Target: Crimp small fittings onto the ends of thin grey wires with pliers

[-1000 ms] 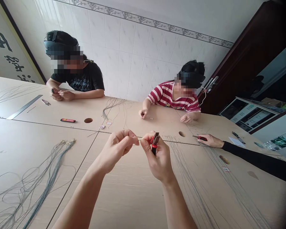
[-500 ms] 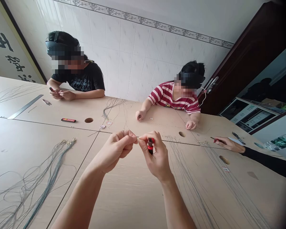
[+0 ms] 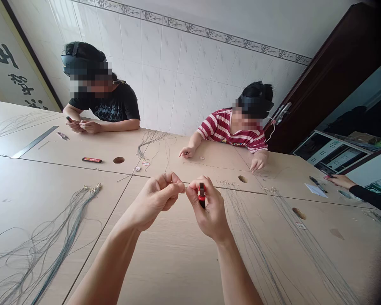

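Above the table, my left hand (image 3: 160,192) is closed in a pinch, thumb against the curled forefinger. A thin pale cord end (image 3: 186,188) bridges the small gap to the fingertips of my right hand (image 3: 209,207). Tucked in the right palm is a red and black lighter (image 3: 202,195) with a metal top, while that hand's thumb and forefinger pinch at the cord. Most of the cord is too fine or hidden to make out.
Bundles of grey-green cords (image 3: 66,228) with gold ends lie left, more cords (image 3: 250,237) right. A red lighter (image 3: 92,159) and steel ruler (image 3: 34,142) lie beyond. Two people sit opposite; another person's hand (image 3: 339,181) reaches in from the right, near a pen (image 3: 318,184).
My hands stay nearly in place; the lighter has turned slightly in my right hand. The person's hand at the right has moved away to the right, and the striped-shirt person's hands have shifted slightly.
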`<state>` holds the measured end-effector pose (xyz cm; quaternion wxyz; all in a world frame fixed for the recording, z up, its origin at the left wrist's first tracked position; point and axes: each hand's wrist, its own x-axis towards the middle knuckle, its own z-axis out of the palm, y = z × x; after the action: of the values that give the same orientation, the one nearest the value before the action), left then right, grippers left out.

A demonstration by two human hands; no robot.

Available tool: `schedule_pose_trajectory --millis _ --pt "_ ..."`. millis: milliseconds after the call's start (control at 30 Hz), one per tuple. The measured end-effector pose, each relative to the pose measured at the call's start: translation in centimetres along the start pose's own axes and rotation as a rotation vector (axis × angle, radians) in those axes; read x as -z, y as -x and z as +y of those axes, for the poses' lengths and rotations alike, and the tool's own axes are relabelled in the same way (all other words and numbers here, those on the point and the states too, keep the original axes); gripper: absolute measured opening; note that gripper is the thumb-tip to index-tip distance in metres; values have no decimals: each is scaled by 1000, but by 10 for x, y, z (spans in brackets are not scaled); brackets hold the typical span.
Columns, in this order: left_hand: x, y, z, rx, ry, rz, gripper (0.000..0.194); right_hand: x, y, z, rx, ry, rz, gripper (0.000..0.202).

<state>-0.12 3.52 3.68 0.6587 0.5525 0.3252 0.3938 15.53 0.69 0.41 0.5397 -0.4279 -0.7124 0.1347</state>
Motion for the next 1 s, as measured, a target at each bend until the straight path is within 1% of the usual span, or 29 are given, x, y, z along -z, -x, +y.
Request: schedule_pose_trajectory --millis 100,233,300,367,567,700,800,867,1000 --pt "0 1 -3 -66 -62 -16 20 3 1 -4 -65 -64 -29 18" --pt "3 0 -6 -207 -211 -41 21 7 1 -8 -149 -119 -61 23" --pt "3 -1 -6 -278 -281 -36 21 8 1 -9 -180 -128 -72 24" --pt "3 -1 -6 -318 -334 -29 21 10 0 -10 -204 -142 -88 24" --pt "3 -1 -9 -328 -435 -23 22 15 -1 -14 -287 -262 -142 25" --pt "1 -2 -14 -337 -519 -9 18 19 0 -9 -464 -391 -173 27" --pt "-1 -3 -15 -350 -593 2 15 20 0 -3 -585 -539 -195 25" --pt "-2 -4 -15 -348 -616 17 16 20 1 0 -608 -580 -184 25" --pt "-1 -5 -13 -318 -573 53 26 20 0 -2 -570 -467 -112 26"
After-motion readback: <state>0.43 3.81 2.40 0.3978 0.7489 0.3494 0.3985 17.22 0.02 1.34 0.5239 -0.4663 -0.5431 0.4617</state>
